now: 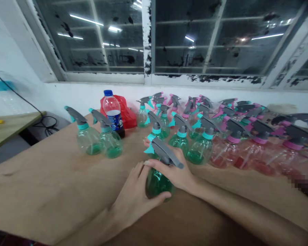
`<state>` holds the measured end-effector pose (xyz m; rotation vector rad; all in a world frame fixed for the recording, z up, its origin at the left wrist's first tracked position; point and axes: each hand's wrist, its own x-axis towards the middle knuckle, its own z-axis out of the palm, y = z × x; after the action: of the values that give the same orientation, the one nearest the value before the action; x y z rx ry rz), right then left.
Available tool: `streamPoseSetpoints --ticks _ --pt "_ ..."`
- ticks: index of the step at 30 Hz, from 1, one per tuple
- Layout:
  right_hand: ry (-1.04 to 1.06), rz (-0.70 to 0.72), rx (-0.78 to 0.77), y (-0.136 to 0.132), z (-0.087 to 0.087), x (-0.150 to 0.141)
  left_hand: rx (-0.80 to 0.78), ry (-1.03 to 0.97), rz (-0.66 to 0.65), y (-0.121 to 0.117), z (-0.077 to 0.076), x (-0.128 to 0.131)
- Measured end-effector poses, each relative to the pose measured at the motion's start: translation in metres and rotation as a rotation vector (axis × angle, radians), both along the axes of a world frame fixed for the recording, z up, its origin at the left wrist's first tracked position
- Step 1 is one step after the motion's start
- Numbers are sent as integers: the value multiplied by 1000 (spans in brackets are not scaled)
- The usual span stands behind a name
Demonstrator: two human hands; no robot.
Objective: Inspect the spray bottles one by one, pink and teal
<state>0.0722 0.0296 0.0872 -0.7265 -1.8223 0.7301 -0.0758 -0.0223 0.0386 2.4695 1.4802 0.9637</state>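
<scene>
A green spray bottle (156, 182) with a grey and teal trigger head (164, 153) stands on the wooden table (53, 177) in front of me. My left hand (136, 196) wraps round the bottle's green body from the left and below. My right hand (176, 171) grips the neck and the trigger head from the right. Both hands are closed on this one bottle.
Two green spray bottles (100, 138) stand apart at the left. Several green ones (192, 143) and pink ones (246, 147) crowd the right and back. A cola bottle (114, 114) stands before a red bag (127, 112). A white wall and window lie behind.
</scene>
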Motion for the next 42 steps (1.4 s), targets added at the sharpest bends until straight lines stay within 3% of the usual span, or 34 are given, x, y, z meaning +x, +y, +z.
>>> streamPoseSetpoints --ticks 6,11,14,18,22,25,32,37,42 --pt "-46 -31 41 8 -8 -35 127 157 186 14 10 -54" --pt "-134 -188 111 11 -12 -33 148 238 326 37 24 -74" --pt "-197 -265 172 16 2 -22 163 285 386 49 29 -76" --pt "-284 -394 266 29 39 -9 189 374 423 60 34 -74" --pt "-623 -725 418 44 68 -9 218 454 450 69 38 -70" --pt "-830 -812 374 55 72 -15 233 498 462 74 40 -68" --pt "-1020 -770 322 71 62 -19 263 501 523 56 46 -67" --pt "-1020 -721 310 62 66 -15 328 335 387 23 43 -64" --pt "-1017 -632 308 33 70 -6 132 176 223 3 28 -46"
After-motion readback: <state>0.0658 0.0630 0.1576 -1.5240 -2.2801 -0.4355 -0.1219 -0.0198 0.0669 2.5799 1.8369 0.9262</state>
